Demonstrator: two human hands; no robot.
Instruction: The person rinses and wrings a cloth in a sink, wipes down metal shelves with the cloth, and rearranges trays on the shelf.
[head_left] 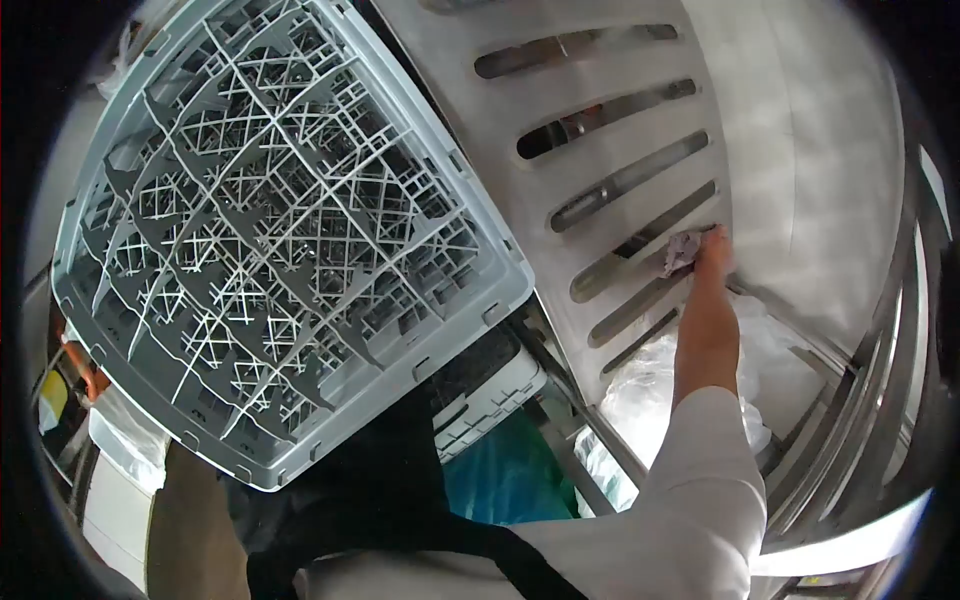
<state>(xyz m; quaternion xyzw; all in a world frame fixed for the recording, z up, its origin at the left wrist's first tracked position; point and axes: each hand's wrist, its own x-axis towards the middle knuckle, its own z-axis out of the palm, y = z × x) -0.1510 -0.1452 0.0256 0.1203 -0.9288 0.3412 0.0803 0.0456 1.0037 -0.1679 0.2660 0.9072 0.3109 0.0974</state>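
My right hand (712, 250) reaches out at the end of a white sleeve, with its fingers closed on a crumpled greyish cloth (682, 252). The cloth touches a slotted metal shelf (625, 150) near its right edge, beside the long slots. Part of the cloth is hidden by the fingers. My left hand is out of view.
A large grey plastic dish rack (400, 375) with a lattice of dividers fills the left side. Clear plastic bags (640, 385) lie below the shelf. A blue-green bag (510, 470) is near my body. Metal rails (870, 400) stand at the right.
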